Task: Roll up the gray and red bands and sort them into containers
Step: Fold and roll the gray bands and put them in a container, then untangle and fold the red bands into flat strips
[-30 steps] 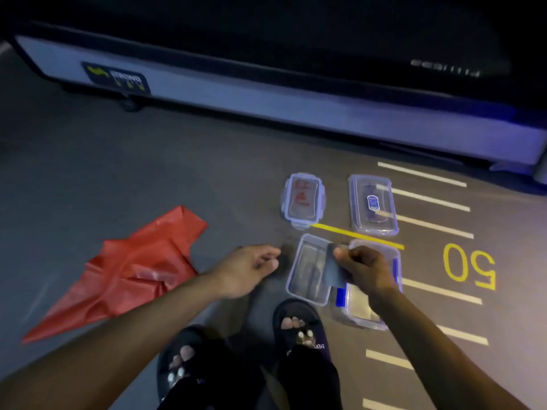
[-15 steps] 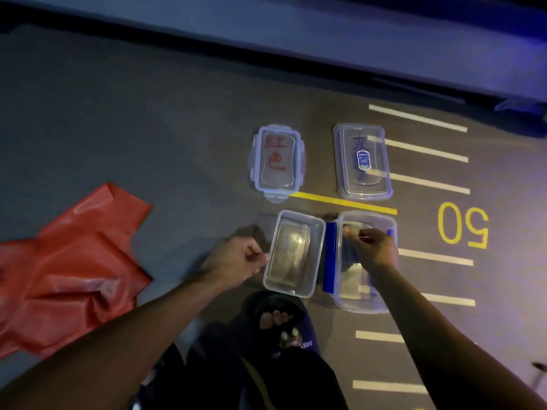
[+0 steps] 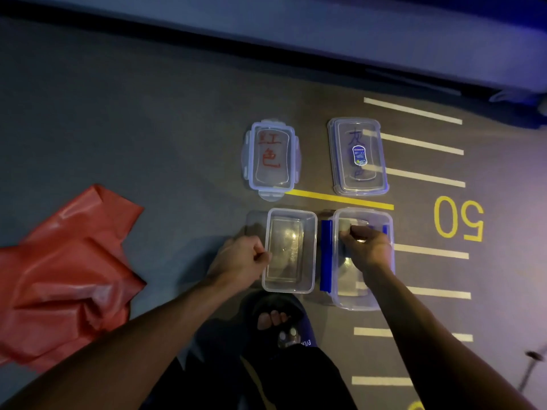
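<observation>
The red band (image 3: 68, 276) lies unrolled and crumpled on the floor at the left. Two open clear containers stand side by side in front of me. My right hand (image 3: 368, 247) is inside the right container (image 3: 364, 211), which has a blue clip, and pinches the rolled gray band (image 3: 344, 226); most of the roll is hidden under the hand. My left hand (image 3: 242, 257) is curled in a fist against the left wall of the left container (image 3: 291, 212), which has nothing in it.
Two lids lie beyond the containers: one with red writing (image 3: 270, 159), one with dark writing and a sticker (image 3: 358, 156). My sandalled foot (image 3: 278, 324) is just below the containers. White and yellow floor lines and a "50" (image 3: 458, 220) mark the right.
My right hand has carried the gray roll from above the gap between the containers down into the right container. The view has tilted down and my left hand has closed beside the left container.
</observation>
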Demonstrator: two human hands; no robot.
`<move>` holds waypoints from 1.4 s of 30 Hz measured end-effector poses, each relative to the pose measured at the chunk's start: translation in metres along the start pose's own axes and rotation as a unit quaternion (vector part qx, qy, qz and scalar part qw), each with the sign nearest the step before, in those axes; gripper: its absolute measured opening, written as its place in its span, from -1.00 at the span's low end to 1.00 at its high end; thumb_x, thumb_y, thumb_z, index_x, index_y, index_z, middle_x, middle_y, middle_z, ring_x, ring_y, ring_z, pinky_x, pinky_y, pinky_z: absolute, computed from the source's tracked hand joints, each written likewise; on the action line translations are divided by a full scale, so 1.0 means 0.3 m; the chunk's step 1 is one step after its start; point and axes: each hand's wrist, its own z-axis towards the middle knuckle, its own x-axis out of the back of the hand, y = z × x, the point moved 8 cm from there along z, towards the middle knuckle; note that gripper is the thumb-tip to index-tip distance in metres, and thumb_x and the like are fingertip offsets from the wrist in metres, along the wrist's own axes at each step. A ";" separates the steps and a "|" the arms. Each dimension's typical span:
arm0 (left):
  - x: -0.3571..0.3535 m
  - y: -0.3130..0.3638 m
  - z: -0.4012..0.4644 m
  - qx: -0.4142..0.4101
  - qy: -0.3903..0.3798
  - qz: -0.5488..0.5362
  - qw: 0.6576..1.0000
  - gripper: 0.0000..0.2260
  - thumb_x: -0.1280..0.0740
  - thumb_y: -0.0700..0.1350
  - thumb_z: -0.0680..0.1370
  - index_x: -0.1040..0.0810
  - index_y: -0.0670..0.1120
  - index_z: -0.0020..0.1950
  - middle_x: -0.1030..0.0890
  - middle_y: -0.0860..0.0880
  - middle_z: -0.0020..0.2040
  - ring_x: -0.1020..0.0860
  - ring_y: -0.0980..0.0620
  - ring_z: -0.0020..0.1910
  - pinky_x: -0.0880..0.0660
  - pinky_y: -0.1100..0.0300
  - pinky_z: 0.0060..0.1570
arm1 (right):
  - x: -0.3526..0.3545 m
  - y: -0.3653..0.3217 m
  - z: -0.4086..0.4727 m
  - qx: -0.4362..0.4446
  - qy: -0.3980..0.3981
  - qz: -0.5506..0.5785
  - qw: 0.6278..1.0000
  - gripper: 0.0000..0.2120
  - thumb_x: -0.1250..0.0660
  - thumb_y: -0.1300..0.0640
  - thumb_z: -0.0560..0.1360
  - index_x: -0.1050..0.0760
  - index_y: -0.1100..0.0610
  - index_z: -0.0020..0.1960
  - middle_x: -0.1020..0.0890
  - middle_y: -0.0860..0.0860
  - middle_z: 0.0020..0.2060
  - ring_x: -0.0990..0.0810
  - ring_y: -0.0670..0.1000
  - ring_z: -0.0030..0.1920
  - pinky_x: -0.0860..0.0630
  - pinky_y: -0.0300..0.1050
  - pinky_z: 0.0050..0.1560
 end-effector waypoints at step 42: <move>0.454 -0.597 -0.552 0.103 0.320 0.209 0.918 -0.66 -0.41 0.03 0.41 -0.56 0.01 0.16 -0.53 -0.08 0.13 -0.47 -0.24 0.07 -0.42 -0.11 0.02 | -0.833 -0.414 -0.693 0.277 -0.415 -0.139 0.855 -0.91 -0.41 0.06 0.56 -0.55 -0.10 -0.09 -0.71 0.01 -0.08 -0.68 0.03 -0.09 -0.56 -0.06 0.03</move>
